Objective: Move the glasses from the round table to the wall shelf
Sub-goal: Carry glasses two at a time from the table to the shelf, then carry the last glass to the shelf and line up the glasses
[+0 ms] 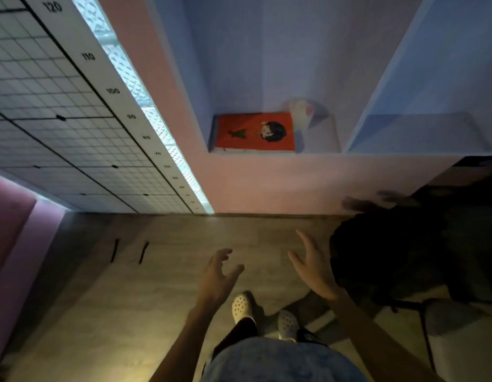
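Observation:
Both my hands hang in front of me over the wooden floor, empty. My left hand (220,271) has its fingers curled but apart. My right hand (313,266) is spread, palm facing left. The wall shelf (322,155) is a recessed niche in the pink wall ahead and above my hands. In its left compartment lies a red book (254,132) beside a pale, blurred object (305,111). I see no glasses and no round table in this view.
A dark bushy plant (399,244) stands close to my right hand. A white seat with black legs (454,326) is at the lower right. A height-chart strip and tiled wall (74,106) fill the left. Two dark marks (129,250) lie on the floor.

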